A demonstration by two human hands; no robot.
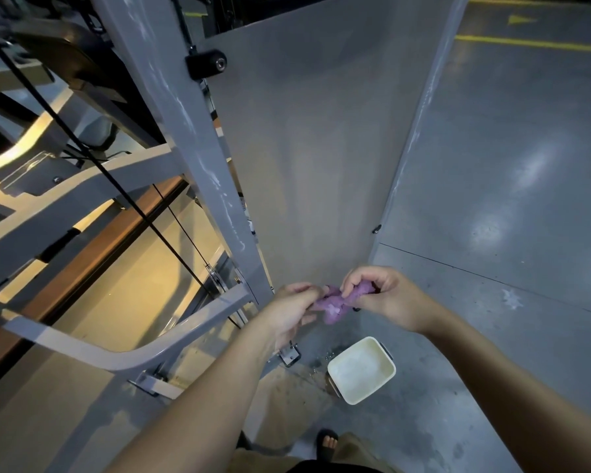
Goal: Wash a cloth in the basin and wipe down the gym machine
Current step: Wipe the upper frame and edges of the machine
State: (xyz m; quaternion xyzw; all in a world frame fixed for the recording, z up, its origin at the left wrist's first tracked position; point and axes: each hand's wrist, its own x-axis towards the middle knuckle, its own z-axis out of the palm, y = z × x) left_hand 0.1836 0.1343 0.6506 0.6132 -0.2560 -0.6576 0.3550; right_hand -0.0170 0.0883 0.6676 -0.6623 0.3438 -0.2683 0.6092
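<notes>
Head view, fingers: both sets are curled tight, the left hand [296, 307] and the right hand [386, 297] each pinching one end of the purple cloth [335, 302].
Cloth: bunched and twisted into a short rope between the two hands, held in the air in front of the gym machine [198, 165], above the floor.
Basin: the cream basin [388, 378] sits on the floor below and a little right of the hands, pale water inside, wet splashes on the concrete [316, 365] beside it.
Step in hand: looks like wringing out, before any wiping starts.
Doing it well: turn the hands in opposite directions and shift over the basin so drips land inside, not by the sandalled foot [327, 443].
Next target: the grey upright post [185, 124] shows pale streaks, a fair place to begin.
Writing: no brand, label or lettering readable anywhere; only yellow floor markings [526, 44] far right.
</notes>
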